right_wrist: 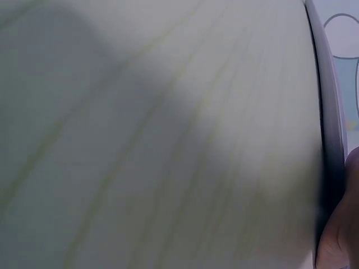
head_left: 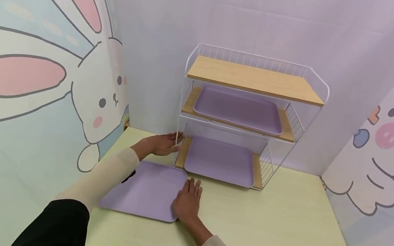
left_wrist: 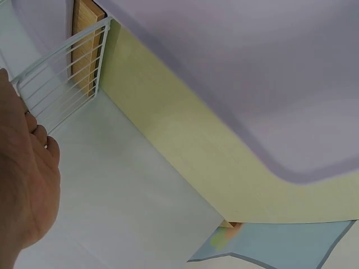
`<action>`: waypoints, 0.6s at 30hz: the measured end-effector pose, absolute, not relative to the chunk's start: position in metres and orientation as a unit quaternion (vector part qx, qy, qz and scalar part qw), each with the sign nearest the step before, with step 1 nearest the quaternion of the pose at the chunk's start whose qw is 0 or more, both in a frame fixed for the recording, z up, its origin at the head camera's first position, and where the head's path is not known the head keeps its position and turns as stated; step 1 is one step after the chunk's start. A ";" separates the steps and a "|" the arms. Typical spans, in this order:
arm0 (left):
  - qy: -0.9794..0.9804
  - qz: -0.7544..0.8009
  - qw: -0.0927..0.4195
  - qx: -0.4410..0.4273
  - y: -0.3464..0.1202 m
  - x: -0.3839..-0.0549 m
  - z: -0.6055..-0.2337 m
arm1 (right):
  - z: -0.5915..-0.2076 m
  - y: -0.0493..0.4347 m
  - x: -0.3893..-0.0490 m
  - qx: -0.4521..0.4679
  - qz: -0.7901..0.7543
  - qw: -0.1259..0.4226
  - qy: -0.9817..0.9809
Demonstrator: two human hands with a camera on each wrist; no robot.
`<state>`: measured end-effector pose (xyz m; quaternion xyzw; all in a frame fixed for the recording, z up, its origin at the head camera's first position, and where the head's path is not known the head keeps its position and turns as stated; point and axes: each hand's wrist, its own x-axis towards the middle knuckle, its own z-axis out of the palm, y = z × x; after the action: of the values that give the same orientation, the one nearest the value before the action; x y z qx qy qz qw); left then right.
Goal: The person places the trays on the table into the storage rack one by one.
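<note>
I've got the left hand [head_left: 163,144], straight-fingered, at the wire-sided rack [head_left: 253,78]; right hand [head_left: 186,203], fingers extended, against the smooth, round-cornered tray [head_left: 152,188].

Pale yellow tabletop [head_left: 303,228]: a purple tray [head_left: 148,190] lies just beside a white wire rack [head_left: 257,80]
Middle wooden shelf [head_left: 288,129]: second purple tray [head_left: 239,110]
Bottom wooden shelf [head_left: 181,154]: third purple tray [head_left: 221,160]

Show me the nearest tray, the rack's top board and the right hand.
Nearest tray [head_left: 152,190], head view: middle of its flat base.
Top board [head_left: 253,79], head view: middle of its upper face.
Right hand [head_left: 186,203], head view: back of the hand.
</note>
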<state>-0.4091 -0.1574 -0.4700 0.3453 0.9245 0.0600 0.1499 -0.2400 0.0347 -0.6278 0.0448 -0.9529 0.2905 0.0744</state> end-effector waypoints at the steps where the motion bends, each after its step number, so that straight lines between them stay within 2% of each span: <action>1: 0.925 0.059 0.149 0.345 -0.157 -0.410 -0.471 | -0.627 0.038 -0.239 0.044 0.286 0.077 -0.954; 6: 0.923 0.062 0.149 0.350 -0.159 -0.413 -0.474 | -0.628 0.059 -0.236 0.042 0.278 0.086 -0.956; 13: 0.919 0.071 0.154 0.355 -0.159 -0.413 -0.474 | -0.635 0.094 -0.231 0.045 0.305 0.137 -0.941; 18: 0.920 0.080 0.152 0.353 -0.159 -0.413 -0.475 | -0.632 0.124 -0.226 0.042 0.288 0.135 -0.947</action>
<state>-0.4129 -0.1589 -0.4748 0.3529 0.9198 0.0805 0.1519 -0.2255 0.1242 -0.6321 0.0422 -0.9470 0.2883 0.1354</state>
